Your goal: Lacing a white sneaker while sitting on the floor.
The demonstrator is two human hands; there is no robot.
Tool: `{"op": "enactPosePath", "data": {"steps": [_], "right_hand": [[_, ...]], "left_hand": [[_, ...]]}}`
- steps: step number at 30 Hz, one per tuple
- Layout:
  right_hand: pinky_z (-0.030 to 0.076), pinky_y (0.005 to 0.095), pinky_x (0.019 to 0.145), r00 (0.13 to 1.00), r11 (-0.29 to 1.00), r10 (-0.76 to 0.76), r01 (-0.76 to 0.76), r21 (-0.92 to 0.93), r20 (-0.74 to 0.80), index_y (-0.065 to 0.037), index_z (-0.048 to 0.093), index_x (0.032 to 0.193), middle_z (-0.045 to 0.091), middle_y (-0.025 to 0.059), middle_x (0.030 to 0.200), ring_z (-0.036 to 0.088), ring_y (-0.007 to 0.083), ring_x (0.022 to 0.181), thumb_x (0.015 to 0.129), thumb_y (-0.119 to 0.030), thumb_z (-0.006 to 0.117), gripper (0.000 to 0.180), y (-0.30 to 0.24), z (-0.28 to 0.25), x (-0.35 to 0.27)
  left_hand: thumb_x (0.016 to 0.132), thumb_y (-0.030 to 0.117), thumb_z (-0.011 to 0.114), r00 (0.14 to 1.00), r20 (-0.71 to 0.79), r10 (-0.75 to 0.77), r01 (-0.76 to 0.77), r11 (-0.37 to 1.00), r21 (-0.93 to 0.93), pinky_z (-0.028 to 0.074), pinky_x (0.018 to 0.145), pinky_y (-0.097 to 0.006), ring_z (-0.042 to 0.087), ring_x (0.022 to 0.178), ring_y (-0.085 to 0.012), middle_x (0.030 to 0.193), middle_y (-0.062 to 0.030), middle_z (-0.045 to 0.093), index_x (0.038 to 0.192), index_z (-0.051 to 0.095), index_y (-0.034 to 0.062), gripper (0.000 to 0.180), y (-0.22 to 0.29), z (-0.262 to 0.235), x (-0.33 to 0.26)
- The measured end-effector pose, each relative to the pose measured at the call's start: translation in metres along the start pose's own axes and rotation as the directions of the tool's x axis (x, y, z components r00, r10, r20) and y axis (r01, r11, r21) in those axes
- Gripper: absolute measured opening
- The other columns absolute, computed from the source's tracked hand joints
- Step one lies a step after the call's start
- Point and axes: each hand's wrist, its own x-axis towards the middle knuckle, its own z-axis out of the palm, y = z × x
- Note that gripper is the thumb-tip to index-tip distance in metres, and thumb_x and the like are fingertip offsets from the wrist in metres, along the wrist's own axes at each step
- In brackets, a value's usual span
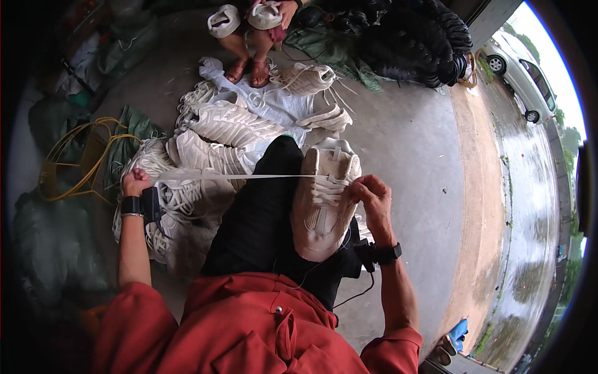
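Note:
An off-white sneaker shoe upper [324, 206] rests on my black-trousered thigh, its toe toward me and its laces crossing the front in several rows. From its upper eyelets a flat white shoelace [261, 176] stretches straight across to the left. My left hand [136, 182] is closed in a fist on that lace, held out beside the pile of shoe uppers. My right hand [374, 194] touches the right edge of the sneaker, thumb and fingers pinched by the lace rows. What lies between those fingertips is hidden.
Stacks of cream shoe uppers [233, 124] lie on a white plastic sheet [272, 103] ahead. Another person's hand [288, 12] holds a shoe upper at the far side. Yellow strapping [93, 181] and green sacks sit left; black bundles [411, 47] stand at the back.

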Motion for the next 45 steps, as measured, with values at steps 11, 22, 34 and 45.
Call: {"op": "enactPosePath", "data": {"steps": [11,22,34,45], "right_hand": [[0.045,0.0312,0.053,0.948,0.591,-0.294,0.28,-0.756,0.121,0.001,0.061,0.08,0.06,0.0115,0.065,0.057,0.0189,0.054,0.073,-0.005,0.057,0.009,-0.02,0.005,0.011],[0.047,0.0317,0.055,0.948,0.623,-0.236,0.318,-0.715,0.215,-0.002,0.064,0.079,0.062,0.0117,0.079,0.058,0.0273,0.055,0.073,-0.005,0.063,0.007,-0.042,0.008,0.028],[0.031,0.0421,0.089,0.81,0.261,-0.34,0.569,-0.78,0.478,-0.008,0.064,0.081,0.056,0.0088,0.115,0.047,0.0264,0.111,0.072,-0.014,0.06,0.012,-0.009,0.065,0.048],[0.032,0.0425,0.089,0.788,0.33,-0.419,0.595,-0.733,0.451,-0.01,0.067,0.077,0.056,0.0082,0.114,0.049,0.0266,0.108,0.066,-0.014,0.063,0.012,-0.014,0.078,0.03]], "left_hand": [[0.083,0.017,0.058,0.88,0.473,0.025,-0.41,0.54,0.735,0.022,0.034,-0.019,0.036,0.041,-0.0022,0.055,0.0034,0.046,0.089,0.064,0.0094,0.011,-0.192,0.169,-0.147],[0.083,0.012,0.055,0.452,0.782,-0.429,-0.749,0.294,0.594,0.039,0.045,-0.024,0.048,0.05,-0.0049,0.057,0.0,0.056,0.075,0.062,-0.0009,0.016,-0.282,0.219,-0.2],[0.079,0.013,0.06,0.41,0.887,-0.212,-0.864,0.22,0.452,0.043,0.053,-0.031,0.055,0.056,-0.0129,0.063,-0.0137,0.059,0.073,0.06,-0.0003,0.015,-0.294,0.211,-0.201],[0.074,0.009,0.054,0.362,0.897,-0.254,-0.931,-0.05,0.361,0.046,0.062,-0.044,0.059,0.074,-0.0397,0.072,-0.0222,0.058,0.074,0.058,-0.0008,0.011,-0.28,0.215,-0.216]]}}
